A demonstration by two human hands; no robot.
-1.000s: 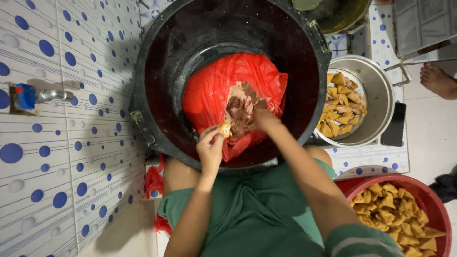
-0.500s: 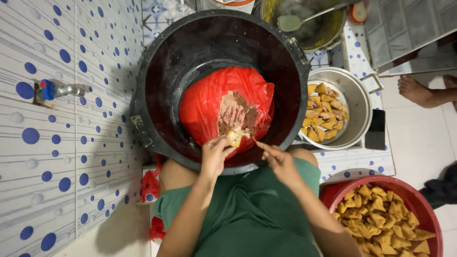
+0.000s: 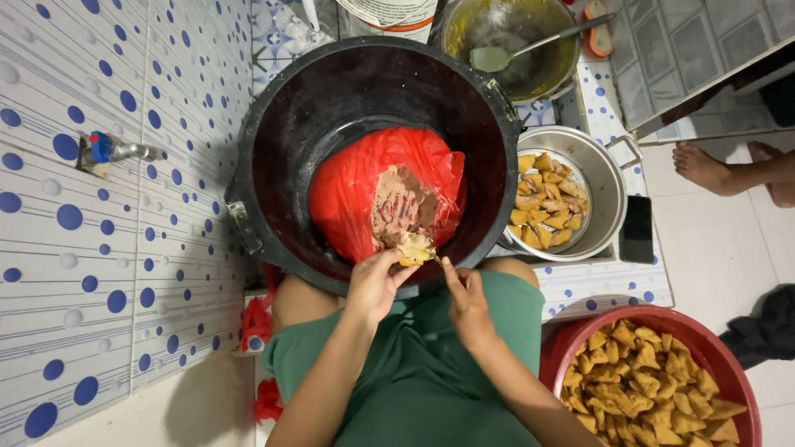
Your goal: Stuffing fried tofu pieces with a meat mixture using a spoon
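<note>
Right at the near rim of the black tub (image 3: 273, 149), a yellow tofu puff (image 3: 414, 247) sits pinched in the left hand (image 3: 374, 285), fingers (image 3: 403, 273) closed around it. Just beside it, the right hand (image 3: 468, 302) points its narrow fingers up toward the puff; whether they hold anything I cannot tell. Behind lies brownish filling (image 3: 402, 207) on a red plastic bag (image 3: 352, 194). Further right, 2 vessels hold more puffs: a steel pot (image 3: 609, 178) and a red basin (image 3: 571, 343).
</note>
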